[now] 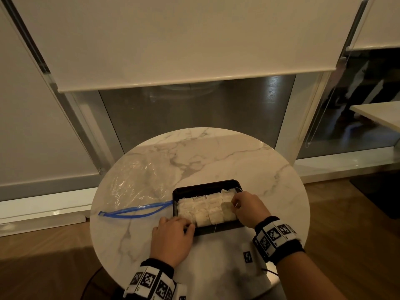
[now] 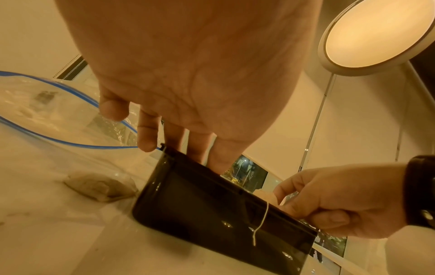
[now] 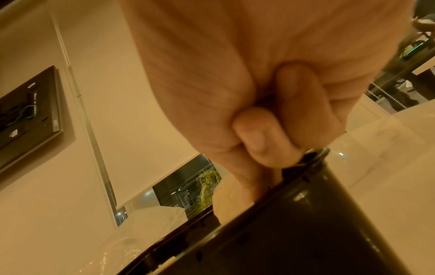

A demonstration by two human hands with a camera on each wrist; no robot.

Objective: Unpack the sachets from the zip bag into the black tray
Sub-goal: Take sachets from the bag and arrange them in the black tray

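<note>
Sachets (image 1: pixel 206 210) fill the tray (image 1: pixel 216 229) near the table's (image 1: pixel 216 156) front edge. The left hand's (image 1: pixel 172 240) straight fingers (image 2: pixel 220 158) reach over its near-left rim. The right hand (image 1: pixel 249 210) curls at the right rim, pinching the rightmost sachet; the empty bag (image 1: pixel 134 187) lies left.

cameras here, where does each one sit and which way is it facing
Head: worn on the head, looking down at the round table, black tray, zip bag; both hands and wristbands show.
Left wrist: under the left hand, looking along its fingers to the tray's side; the right hand shows too.
Right wrist: under the right hand, low beside the tray, facing the blinds.
Shared: all three see the tray.
</note>
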